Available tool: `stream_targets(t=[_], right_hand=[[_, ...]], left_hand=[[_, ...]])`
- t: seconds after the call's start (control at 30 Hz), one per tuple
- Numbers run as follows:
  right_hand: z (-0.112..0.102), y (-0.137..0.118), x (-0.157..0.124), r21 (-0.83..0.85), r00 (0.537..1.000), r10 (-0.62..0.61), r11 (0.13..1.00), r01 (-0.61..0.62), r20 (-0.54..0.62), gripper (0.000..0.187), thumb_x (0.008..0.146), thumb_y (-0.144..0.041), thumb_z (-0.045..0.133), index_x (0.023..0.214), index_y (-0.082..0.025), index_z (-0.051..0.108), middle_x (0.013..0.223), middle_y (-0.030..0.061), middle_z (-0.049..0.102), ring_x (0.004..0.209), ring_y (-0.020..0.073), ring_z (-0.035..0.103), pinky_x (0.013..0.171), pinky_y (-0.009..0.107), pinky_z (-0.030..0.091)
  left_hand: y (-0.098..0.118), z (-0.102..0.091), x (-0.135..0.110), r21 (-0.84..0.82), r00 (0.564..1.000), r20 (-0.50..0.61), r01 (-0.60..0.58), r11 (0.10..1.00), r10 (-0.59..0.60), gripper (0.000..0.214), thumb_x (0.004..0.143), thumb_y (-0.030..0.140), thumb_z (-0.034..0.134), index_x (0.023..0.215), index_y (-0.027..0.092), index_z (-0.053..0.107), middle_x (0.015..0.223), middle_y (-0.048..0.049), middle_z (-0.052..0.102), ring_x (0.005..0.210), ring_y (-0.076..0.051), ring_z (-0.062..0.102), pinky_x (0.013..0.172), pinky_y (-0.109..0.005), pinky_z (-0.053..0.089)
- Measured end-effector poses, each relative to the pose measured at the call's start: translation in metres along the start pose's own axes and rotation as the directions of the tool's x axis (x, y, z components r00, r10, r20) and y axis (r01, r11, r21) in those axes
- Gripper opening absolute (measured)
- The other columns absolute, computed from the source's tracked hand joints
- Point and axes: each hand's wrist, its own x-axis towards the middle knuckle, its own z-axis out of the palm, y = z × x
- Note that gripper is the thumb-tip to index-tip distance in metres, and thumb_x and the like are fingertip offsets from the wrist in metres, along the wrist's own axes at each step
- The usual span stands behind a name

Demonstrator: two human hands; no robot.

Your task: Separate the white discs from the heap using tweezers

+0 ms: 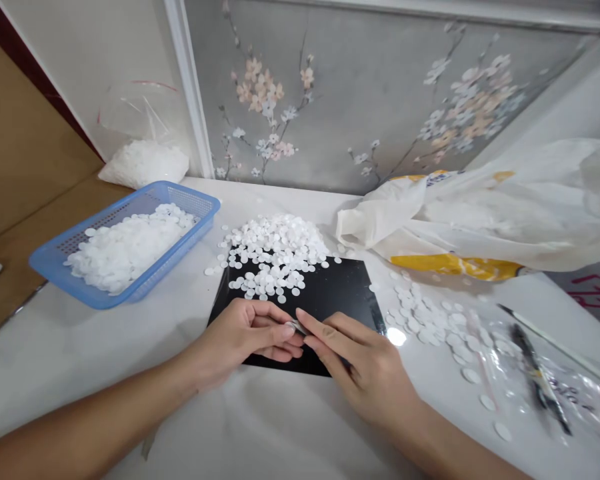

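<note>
Over the front part of a black board [340,287], my two hands meet fingertip to fingertip. My left hand [260,333] pinches a small white disc [298,327] between thumb and fingers. My right hand [353,347] comes in from the other side, its thumb and forefinger closed on the disc's right edge. Fingers cover most of the disc, so whether it is one or several stacked cannot be made out. Just beyond the hands, a heap of white discs [280,243] covers the back of the board and spills onto the table.
A blue basket [93,293] of white discs stands at left, before a clear bag [145,163] of white pieces. On the right lie a white and yellow plastic bag [480,220], scattered discs [425,310], a black pen [540,377], a thin white stick [560,343] and clear packets [585,393].
</note>
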Motion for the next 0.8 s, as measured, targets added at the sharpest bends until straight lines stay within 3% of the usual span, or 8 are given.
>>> stream_targets(t=[0.8], right_hand=[[0.0011,-0.0005,-0.0015,-0.018,0.998,-0.052,0.999,0.051,-0.033,0.032,0.094,-0.019,0.046,0.123,-0.014,0.061,0.071,0.004,0.059,0.06,0.0117,0.057,0.052,0.022,0.047]], left_hand=[[0.0014,0.0018,-0.003,-0.005,1.0,0.028,-0.011,1.0,0.011,0.021,0.076,0.03,0.072,0.087,0.012,0.07,0.086,-0.0103,0.075,0.082,-0.019,0.071,0.077,-0.026,0.057]])
